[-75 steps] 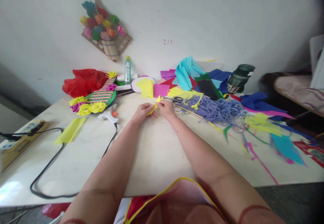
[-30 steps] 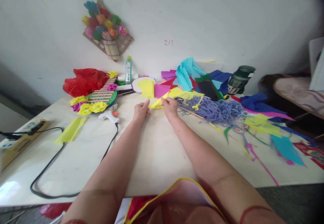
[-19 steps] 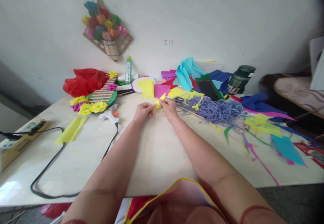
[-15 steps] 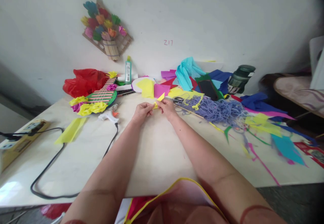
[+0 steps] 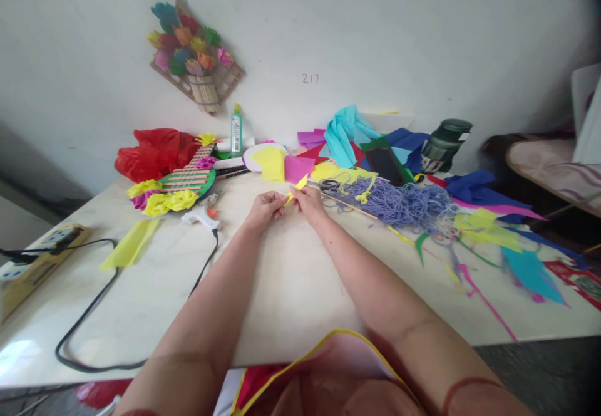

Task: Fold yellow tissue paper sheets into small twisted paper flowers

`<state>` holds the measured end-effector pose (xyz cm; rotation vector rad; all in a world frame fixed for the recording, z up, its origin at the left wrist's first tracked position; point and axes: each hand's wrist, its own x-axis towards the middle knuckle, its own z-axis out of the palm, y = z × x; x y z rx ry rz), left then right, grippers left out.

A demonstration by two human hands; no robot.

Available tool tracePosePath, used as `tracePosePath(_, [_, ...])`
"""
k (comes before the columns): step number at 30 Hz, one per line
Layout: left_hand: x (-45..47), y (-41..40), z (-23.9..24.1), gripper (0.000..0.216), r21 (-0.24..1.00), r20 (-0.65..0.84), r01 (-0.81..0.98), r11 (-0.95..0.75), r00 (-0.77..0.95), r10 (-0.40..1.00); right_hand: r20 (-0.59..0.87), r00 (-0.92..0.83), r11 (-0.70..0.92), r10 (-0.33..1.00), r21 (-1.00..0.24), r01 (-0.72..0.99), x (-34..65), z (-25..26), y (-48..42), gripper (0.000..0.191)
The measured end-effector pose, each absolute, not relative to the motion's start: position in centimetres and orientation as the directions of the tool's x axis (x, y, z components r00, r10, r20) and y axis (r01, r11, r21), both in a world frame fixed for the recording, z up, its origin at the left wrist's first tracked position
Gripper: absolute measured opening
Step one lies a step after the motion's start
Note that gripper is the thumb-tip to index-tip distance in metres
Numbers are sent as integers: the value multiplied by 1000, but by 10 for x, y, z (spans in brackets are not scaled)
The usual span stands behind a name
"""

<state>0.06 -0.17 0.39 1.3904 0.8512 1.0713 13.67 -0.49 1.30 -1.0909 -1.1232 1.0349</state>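
The pale, smooth table point(image 5: 291, 291) fills the lower half of the frame. Its far edge meets a white wall and is heaped with soft, crinkled tissue paper in many colours. Right of centre lies a loose tangle of lavender yarn point(image 5: 404, 200), stringy and matte, with a thin wooden stick point(image 5: 350, 206) running along its near side. Left of centre sits a white glue gun point(image 5: 200, 217) of hard plastic, its black cord curving toward the lower left.

At the centre of the frame the left hand point(image 5: 265, 206) and right hand point(image 5: 307, 202) meet just above the table top, knuckles nearly touching. Both are closed in a pinch, the thumb and fingertips of each gripping the same small yellow paper piece point(image 5: 297, 186). It is thin and flat-creased, and one pointed corner pokes up between the hands.

The step in hand looks like folding or gathering this scrap between the fingertips. A further crease would call for one hand to hold its end firm while the other presses the fold, with light pressure, since paper this thin likely tears or crumples easily.
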Motion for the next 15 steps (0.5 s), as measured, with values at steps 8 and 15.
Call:
tracePosePath(8, [0, 0, 5, 24, 977, 151, -189, -95, 312, 938, 208, 116, 224, 971, -964, -143, 159, 15, -1, 22])
tracePosePath(15, [-1, 2, 7, 27, 948, 215, -248, -198, 44, 976, 251, -48, 249, 967, -967, -55, 172, 18, 0, 24])
